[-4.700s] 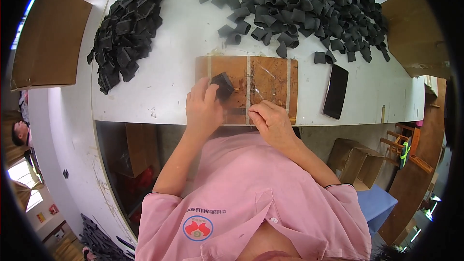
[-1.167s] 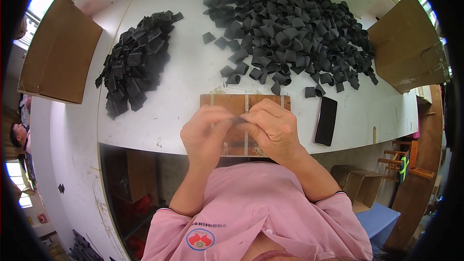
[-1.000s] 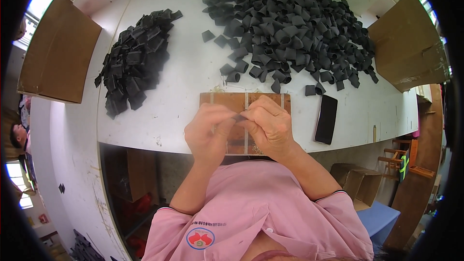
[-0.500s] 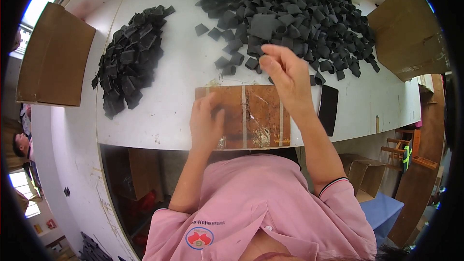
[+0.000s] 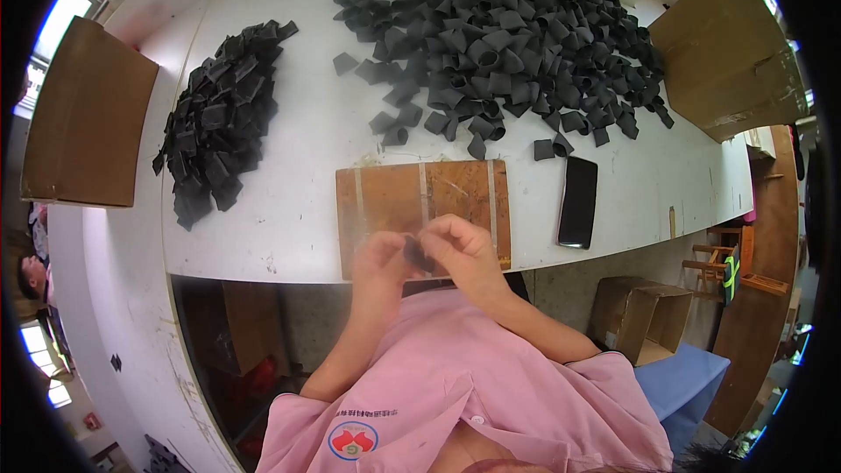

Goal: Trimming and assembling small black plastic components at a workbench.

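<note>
My left hand (image 5: pixel 383 261) and my right hand (image 5: pixel 464 256) meet over the near edge of a worn brown board (image 5: pixel 455 188) with pale strips across it. Pinched between their fingertips is a small black sleeve-like piece (image 5: pixel 417 254), partly hidden by the fingers. Beyond the board spreads a large heap of short black tube-like pieces (image 5: pixel 526 44). Off to the left lies a smaller pile of flatter black pieces (image 5: pixel 223 114).
A dark phone (image 5: pixel 578 201) rests right of the board. Cardboard boxes stand at the table's left (image 5: pixel 92 114) and right (image 5: pixel 731 52). Below the table's right side are an open carton (image 5: pixel 644 315) and a blue-covered surface (image 5: pixel 679 385). Another person (image 5: pixel 33 278) shows at far left.
My right hand has come back from the heap to the board's near edge, joining the left hand. A black piece now shows between the fingers of both hands.
</note>
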{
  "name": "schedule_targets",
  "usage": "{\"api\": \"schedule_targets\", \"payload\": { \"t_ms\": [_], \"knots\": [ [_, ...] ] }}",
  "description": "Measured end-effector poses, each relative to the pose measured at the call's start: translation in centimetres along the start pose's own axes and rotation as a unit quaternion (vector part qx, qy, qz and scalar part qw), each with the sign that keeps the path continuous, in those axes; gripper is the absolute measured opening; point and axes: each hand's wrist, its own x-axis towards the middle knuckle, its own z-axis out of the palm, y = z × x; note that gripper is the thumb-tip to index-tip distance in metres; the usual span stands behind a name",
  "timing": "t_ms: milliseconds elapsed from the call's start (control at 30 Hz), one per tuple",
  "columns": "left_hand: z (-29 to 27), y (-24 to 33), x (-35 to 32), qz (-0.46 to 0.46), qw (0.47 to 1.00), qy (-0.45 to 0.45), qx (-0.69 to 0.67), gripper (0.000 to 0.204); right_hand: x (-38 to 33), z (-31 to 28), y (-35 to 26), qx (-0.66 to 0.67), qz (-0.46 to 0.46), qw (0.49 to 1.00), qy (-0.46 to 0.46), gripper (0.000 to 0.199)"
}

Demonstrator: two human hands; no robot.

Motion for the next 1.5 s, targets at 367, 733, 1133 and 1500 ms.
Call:
{"api": "schedule_targets", "payload": {
  "t_ms": [367,733,1133,1500],
  "knots": [
    [3.0,0.8,-1.2,0.062,0.991,-0.024,-0.113,0.008,-0.4,-0.6,-1.8,-0.129,-0.209,0.969,0.006,0.027],
    [4.2,0.8,-1.4,0.061,0.984,0.052,-0.158,0.009,0.3,0.2,-1.9,-0.278,-0.445,0.850,0.043,0.029],
    [3.3,2.9,-0.9,-0.008,0.986,-0.096,-0.136,0.016,0.4,-2.0,-3.3,0.148,-0.044,0.987,-0.042,0.029],
    [1.8,3.4,-0.2,-0.004,0.996,-0.091,-0.024,0.008,0.8,-2.2,-3.5,0.089,0.020,0.990,-0.104,0.040]
  ]
}}
